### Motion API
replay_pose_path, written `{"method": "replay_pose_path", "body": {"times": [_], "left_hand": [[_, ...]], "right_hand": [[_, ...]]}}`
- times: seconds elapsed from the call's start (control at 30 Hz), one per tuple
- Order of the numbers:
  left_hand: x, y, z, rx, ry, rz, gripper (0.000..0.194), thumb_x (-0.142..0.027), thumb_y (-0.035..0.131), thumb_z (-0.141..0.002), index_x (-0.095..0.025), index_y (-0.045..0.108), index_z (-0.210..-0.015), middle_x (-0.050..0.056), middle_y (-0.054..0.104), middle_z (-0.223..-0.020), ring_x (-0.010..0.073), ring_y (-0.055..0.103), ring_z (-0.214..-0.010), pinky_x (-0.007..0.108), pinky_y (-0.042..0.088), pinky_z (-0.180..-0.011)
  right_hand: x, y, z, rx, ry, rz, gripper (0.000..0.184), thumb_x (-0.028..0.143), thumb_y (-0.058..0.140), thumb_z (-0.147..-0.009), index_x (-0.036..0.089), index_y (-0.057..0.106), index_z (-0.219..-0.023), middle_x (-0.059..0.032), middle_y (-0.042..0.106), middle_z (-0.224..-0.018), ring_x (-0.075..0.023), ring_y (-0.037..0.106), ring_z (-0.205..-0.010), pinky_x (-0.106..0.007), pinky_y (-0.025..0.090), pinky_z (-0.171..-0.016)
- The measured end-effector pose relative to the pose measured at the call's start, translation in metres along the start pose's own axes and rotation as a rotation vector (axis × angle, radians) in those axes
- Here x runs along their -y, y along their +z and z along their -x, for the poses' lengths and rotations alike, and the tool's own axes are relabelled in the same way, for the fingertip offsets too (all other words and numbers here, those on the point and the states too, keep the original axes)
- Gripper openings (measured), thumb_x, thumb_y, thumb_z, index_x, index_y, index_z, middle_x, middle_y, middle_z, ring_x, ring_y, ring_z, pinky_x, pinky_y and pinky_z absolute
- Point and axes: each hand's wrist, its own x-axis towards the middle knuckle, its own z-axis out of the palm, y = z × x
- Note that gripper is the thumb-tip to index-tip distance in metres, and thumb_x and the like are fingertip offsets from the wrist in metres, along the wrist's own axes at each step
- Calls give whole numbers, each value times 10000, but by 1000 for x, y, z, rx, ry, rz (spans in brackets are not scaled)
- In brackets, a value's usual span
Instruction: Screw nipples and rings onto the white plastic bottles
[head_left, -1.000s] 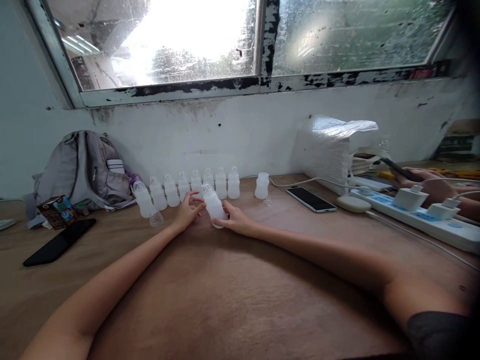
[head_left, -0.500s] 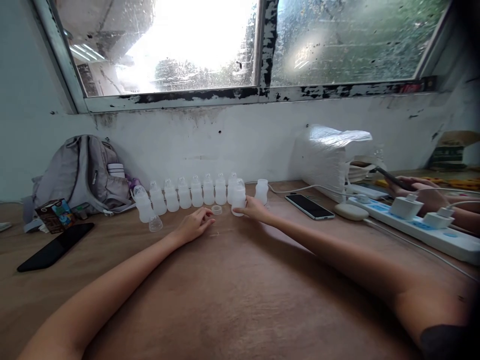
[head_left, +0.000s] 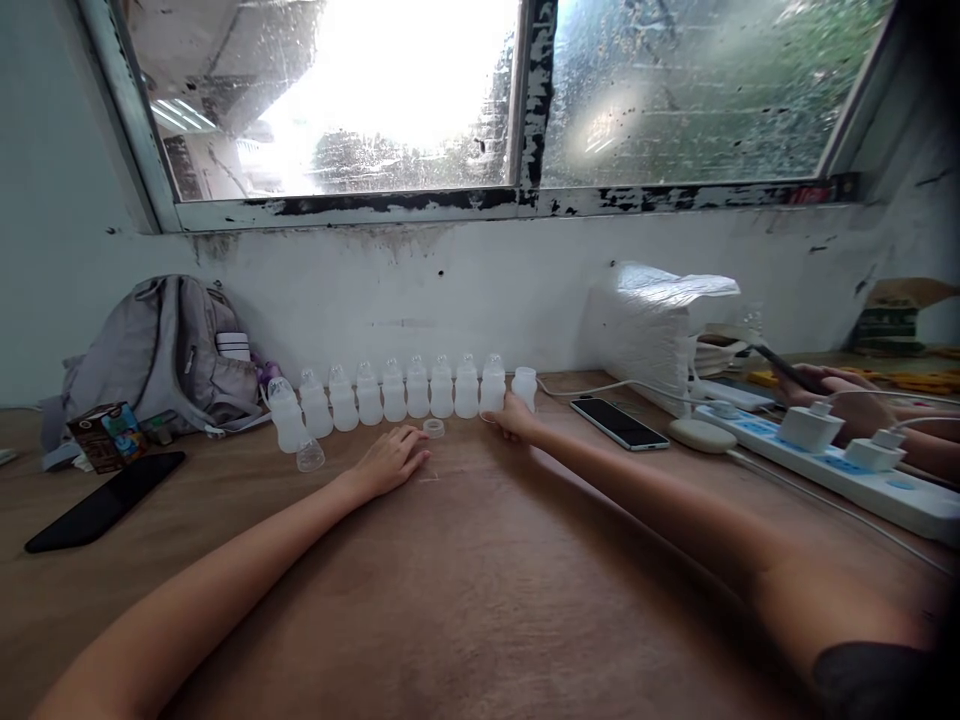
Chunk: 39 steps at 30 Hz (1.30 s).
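Several small white translucent bottles (head_left: 394, 390) with clear caps stand in a row along the wall. My right hand (head_left: 516, 417) is at the row's right end, its fingers closed round the base of the last capped bottle (head_left: 493, 383), which stands upright on the wooden table (head_left: 465, 580). Just right of it stands an uncapped bottle (head_left: 525, 386). My left hand (head_left: 391, 463) rests flat on the table with loose fingers and holds nothing. A small white ring (head_left: 433, 428) lies just beyond its fingertips. A loose clear cap (head_left: 310, 456) lies in front of the row's left end.
A grey backpack (head_left: 165, 350), a small carton (head_left: 105, 435) and a black phone (head_left: 97, 500) lie at the left. At the right are a phone (head_left: 619, 422), a white plastic bag (head_left: 652, 320), a power strip (head_left: 832, 465) with chargers, and another person's hands (head_left: 840, 390).
My right hand carried the bottle from the table's middle to the right end of the row and stood it there. My left hand let go and settled flat on the table.
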Motion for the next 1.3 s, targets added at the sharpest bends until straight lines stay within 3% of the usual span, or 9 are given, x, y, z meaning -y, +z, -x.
{"method": "replay_pose_path", "body": {"times": [0.13,0.3,0.4,0.53,0.67,0.77,0.9,1.07,1.3], "left_hand": [[-1,1,-3,13,-2,-30,367,-410,335,-873,-183,460,-1133,101,499,-1161,220,471,-1066,372,377,-909],[-2,5,-13,53,-47,-43,492,-480,305,-860,-186,371,-1250,114,423,-1274,238,403,-1159,391,323,-960],[-3,11,-20,87,-103,-25,563,-517,279,-851,-171,320,-1293,124,377,-1324,252,355,-1205,400,287,-984],[-1,17,-25,119,-183,39,613,-551,294,-829,-151,311,-1293,134,325,-1364,275,304,-1242,415,267,-989],[-2,16,-24,74,-191,77,458,-493,355,-827,-170,437,-1141,115,456,-1236,244,424,-1137,371,347,-930],[-7,12,-21,32,-191,63,312,-424,397,-824,-175,484,-989,96,550,-1049,231,501,-1002,360,392,-861],[-12,9,-20,-13,-185,43,211,-362,419,-818,-177,486,-894,81,577,-910,237,521,-910,373,412,-805],[-12,9,-20,-52,-150,43,214,-337,452,-804,-184,464,-954,77,568,-965,231,512,-933,365,410,-821],[-10,10,-18,-75,-131,55,279,-340,465,-800,-181,444,-1028,86,563,-1003,238,509,-966,373,407,-840]], "right_hand": [[1,0,-4,31,7,-11,265,288,569,-758,99,476,-918,29,506,-464,-77,457,-358,-178,337,-346],[-3,-2,8,14,-29,-9,560,303,591,-730,108,305,-1171,40,533,-496,-98,471,-334,-182,343,-297],[-8,-4,21,41,-64,23,622,304,588,-732,113,250,-1218,43,546,-486,-110,476,-318,-192,345,-296],[-14,-15,41,31,-121,114,488,334,569,-740,146,372,-1145,19,582,-540,-124,526,-390,-207,377,-373],[-24,-36,49,-77,-184,249,168,323,562,-732,171,533,-797,-55,621,-720,-185,602,-689,-236,401,-568],[-37,-49,47,-158,-149,326,239,384,515,-756,158,522,-834,-99,621,-789,-237,594,-775,-270,381,-602],[-48,-53,42,-127,-68,481,419,495,461,-762,144,470,-991,-118,623,-837,-260,596,-787,-288,372,-594],[-41,-42,36,-103,-79,558,308,371,433,-796,134,469,-989,-146,619,-886,-283,592,-827,-312,374,-623],[-31,-33,35,-107,-87,562,323,343,442,-791,128,440,-1033,-164,610,-905,-292,588,-834,-331,380,-646]]}}
